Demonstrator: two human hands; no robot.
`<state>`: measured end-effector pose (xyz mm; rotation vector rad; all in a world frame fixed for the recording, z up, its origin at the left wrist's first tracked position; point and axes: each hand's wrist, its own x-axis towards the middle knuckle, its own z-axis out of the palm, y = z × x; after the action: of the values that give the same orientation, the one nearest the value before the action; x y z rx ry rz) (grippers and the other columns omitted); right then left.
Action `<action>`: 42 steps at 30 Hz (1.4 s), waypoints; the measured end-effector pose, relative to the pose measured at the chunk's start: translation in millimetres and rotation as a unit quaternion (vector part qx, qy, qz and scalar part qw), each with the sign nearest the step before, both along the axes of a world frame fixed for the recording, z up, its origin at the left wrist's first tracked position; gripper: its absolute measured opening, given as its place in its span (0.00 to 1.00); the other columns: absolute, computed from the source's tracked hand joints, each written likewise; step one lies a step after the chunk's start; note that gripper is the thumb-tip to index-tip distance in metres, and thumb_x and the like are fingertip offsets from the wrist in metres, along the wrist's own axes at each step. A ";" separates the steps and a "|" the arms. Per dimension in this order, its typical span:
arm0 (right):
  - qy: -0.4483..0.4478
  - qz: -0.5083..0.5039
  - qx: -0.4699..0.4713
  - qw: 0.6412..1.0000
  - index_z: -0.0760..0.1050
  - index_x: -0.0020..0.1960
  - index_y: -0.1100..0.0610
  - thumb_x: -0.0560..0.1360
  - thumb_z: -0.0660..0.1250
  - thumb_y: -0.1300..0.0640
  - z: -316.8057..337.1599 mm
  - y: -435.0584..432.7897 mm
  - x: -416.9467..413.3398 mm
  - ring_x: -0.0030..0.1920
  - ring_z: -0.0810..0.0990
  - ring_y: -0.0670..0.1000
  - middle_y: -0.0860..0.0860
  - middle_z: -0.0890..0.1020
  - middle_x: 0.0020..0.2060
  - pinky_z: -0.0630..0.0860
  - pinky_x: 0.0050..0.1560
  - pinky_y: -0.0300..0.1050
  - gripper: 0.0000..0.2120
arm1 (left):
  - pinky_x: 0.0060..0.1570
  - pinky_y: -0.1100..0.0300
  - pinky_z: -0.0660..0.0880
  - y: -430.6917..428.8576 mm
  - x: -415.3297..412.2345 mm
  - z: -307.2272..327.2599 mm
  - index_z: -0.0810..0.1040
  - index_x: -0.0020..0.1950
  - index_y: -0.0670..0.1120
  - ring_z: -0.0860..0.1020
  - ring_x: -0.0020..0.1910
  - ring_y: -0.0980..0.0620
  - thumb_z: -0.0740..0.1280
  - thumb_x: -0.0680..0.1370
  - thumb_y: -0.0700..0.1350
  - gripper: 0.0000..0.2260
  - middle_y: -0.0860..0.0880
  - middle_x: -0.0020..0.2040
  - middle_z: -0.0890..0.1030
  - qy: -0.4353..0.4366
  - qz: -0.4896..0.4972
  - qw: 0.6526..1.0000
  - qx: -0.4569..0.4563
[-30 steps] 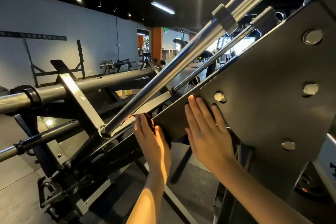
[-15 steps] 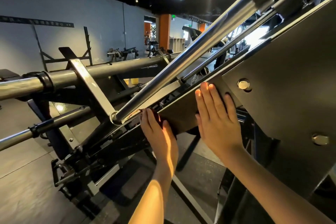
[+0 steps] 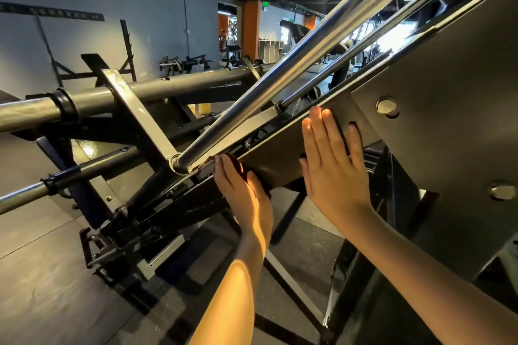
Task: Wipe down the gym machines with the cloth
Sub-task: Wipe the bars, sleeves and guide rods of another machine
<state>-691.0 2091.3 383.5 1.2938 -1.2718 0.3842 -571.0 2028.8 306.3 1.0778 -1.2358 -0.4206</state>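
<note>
Where the cloth lies: a dark wad (image 3: pixel 238 166) trapped between the left hand (image 3: pixel 244 196) and the lower edge of the grey sloping plate (image 3: pixel 420 134), mostly hidden by the palm.
Left hand: fingers straight and close together, pressing the cloth to the metal; I cannot tell whether the thumb hooks round it.
Right hand (image 3: pixel 333 176): laid flat on the plate's face with straight fingers, holding nothing, just up-slope and to the right of the cloth.
Long axis: the plate's edge and the chrome rail (image 3: pixel 280 78) above it both run from lower left to upper right.
Coming move, as I judge it: a stroke along that slope, led by the left hand, since it has the cloth. The right hand sits in the upward path, so either it shifts or the stroke goes down-slope.
</note>
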 end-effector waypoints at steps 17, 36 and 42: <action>0.044 -0.035 -0.003 0.998 0.46 0.78 0.65 0.84 0.44 0.49 -9.4 -8.1 9.2 0.77 0.50 0.56 0.60 0.47 0.77 0.45 0.75 0.56 0.29 | 0.70 0.39 0.65 1.1 -11.4 -11.6 0.51 0.79 0.49 0.56 0.77 0.42 0.56 0.82 0.46 0.27 0.49 0.79 0.51 0.000 -0.034 0.997 -0.075; 0.046 -0.028 0.008 0.999 0.46 0.79 0.63 0.84 0.44 0.49 -9.6 -8.2 6.6 0.78 0.40 0.57 0.59 0.47 0.78 0.42 0.76 0.55 0.28 | 0.71 0.40 0.63 4.2 -18.1 -17.8 0.51 0.79 0.53 0.54 0.78 0.43 0.50 0.83 0.57 0.25 0.57 0.79 0.48 -0.036 -0.072 0.984 -0.161; 0.014 0.006 0.024 1.000 0.48 0.79 0.62 0.84 0.47 0.50 -8.2 -7.0 8.6 0.78 0.42 0.56 0.57 0.50 0.78 0.42 0.76 0.55 0.28 | 0.72 0.45 0.64 -32.9 29.0 -46.8 0.56 0.78 0.46 0.60 0.75 0.42 0.58 0.81 0.42 0.25 0.44 0.77 0.56 0.069 -0.028 0.997 0.034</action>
<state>-682.4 2084.3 375.3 1.3426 -1.2570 0.3446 -542.0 1995.9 259.5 1.0546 -1.1378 -0.5745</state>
